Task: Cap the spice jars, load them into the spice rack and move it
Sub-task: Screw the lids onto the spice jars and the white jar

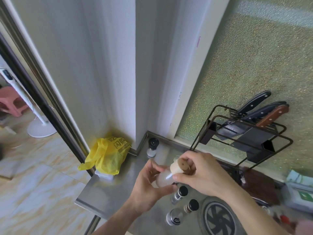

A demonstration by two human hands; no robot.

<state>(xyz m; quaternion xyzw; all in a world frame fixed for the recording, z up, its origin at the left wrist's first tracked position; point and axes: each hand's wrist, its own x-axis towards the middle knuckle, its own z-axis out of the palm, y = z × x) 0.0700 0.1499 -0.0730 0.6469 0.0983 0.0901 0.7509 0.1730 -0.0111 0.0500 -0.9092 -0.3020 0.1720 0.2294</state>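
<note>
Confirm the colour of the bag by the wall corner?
Yellow, with dark printed characters; the plastic bag shows in the head view, the only one.

Over the steel worktop (pixel 108 197), the left hand (pixel 149 187) grips a cloudy jar (pixel 163 178) while the right hand (pixel 201 175) pinches a cork stopper (pixel 179 165) at its mouth. Three capped jars (pixel 182 194) stand nearer, a yellow bag (pixel 106 155) lies far left, and a knife rack (pixel 245 133) stands far right.

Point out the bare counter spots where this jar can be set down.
Bare steel lies between the yellow bag and the left hand, out to the counter's front edge; another patch lies between the black-topped grinder and the knife rack. It is crowded by the three small jars and the sink drain.
</note>
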